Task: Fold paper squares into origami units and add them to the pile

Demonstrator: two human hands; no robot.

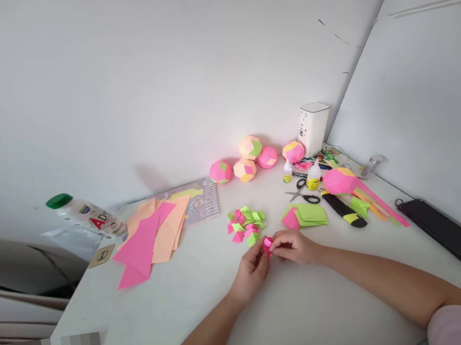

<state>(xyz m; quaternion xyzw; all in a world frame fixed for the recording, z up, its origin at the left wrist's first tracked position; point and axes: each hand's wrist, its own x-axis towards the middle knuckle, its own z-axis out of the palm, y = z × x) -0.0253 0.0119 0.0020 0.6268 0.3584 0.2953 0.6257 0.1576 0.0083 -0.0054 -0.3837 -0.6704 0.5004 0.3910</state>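
A small folded piece of pink paper (268,244) is pinched between my two hands, above the front middle of the table. My left hand (249,269) grips it from the left, thumb and fingers closed. From the right, the fingers of my right hand (294,246) close on its other side. Just beyond my left hand lies a pile of folded green and pink paper pieces (246,224). A stack of green paper squares (311,214) with pink ones at its left lies beyond my right hand.
Pink and peach paper sheets (147,248) lie left, near a green-capped bottle (92,216). Several paper balls (245,169) stand against the wall. Scissors (301,191), a yellow-labelled glue bottle (313,177), a black-and-yellow cutter (343,209) and a black phone (446,229) lie right.
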